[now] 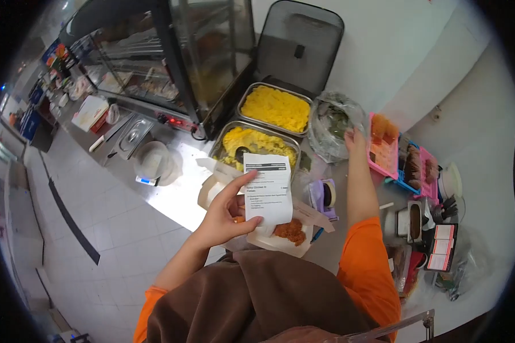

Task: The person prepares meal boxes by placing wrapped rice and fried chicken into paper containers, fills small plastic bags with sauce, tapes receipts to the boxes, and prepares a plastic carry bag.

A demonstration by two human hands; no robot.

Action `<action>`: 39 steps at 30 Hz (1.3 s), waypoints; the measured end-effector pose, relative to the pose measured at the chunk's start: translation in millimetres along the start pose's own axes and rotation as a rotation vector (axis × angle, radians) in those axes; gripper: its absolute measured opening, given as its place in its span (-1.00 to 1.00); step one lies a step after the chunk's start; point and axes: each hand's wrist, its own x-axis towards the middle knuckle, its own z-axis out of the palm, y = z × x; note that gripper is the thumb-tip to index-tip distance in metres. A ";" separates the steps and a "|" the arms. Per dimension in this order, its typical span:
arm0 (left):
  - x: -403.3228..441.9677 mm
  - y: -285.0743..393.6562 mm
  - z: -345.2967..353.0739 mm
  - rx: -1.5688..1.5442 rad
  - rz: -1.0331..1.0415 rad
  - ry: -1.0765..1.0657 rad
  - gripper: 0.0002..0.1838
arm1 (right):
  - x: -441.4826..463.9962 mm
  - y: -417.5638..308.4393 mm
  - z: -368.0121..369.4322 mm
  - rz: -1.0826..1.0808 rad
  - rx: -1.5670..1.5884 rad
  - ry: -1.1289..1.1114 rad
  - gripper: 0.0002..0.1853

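Note:
My left hand grips a printed paper receipt between thumb and fingers, with its text facing me. Below the receipt, a piece of fried chicken lies in an open paper box; a second open box is partly hidden behind my left hand. Out to the right, my right hand is closed at the right rim of a clear plastic bag holding green leaves. Its fingertips are small and partly hidden.
Two metal trays of yellow food stand ahead, the nearer with a dark spoon. A glass warming cabinet rises at left. Pink baskets, a purple tape dispenser and sauce containers line the right side.

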 end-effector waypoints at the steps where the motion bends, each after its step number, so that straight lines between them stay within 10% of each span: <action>1: 3.2 -1.4 2.6 -0.011 0.003 -0.006 -0.15 | 0.9 -6.8 8.1 -0.027 0.057 0.000 -0.79; 5: 6.2 -7.5 9.3 -0.025 -0.022 -0.024 -0.17 | -58.3 -30.7 33.1 -0.241 -0.232 0.208 -0.86; 14: -8.5 -62.0 15.9 0.117 -0.147 -0.196 -0.25 | -345.6 -31.5 -37.7 -0.113 -0.502 -0.731 -0.57; 18: -11.1 -104.4 55.4 0.232 -0.063 -0.507 -0.24 | -418.2 6.6 -85.1 -0.115 -0.560 -0.435 -0.38; 24: -32.6 -205.2 38.6 1.189 0.495 -0.784 -0.46 | -434.3 63.6 -170.2 -0.560 -0.629 0.038 -0.44; 32: -19.1 -199.0 33.8 0.989 0.478 -0.597 -0.88 | -473.0 124.9 -212.8 0.036 -1.195 0.039 -0.49; 35: -20.2 -202.2 29.8 0.944 0.484 -0.616 -0.89 | -443.8 188.8 -224.4 -0.381 -0.780 -0.189 -0.47; 39: -27.9 -213.7 23.8 0.921 0.437 -0.691 -0.89 | -459.9 158.0 -173.2 -0.231 -1.195 0.116 -0.43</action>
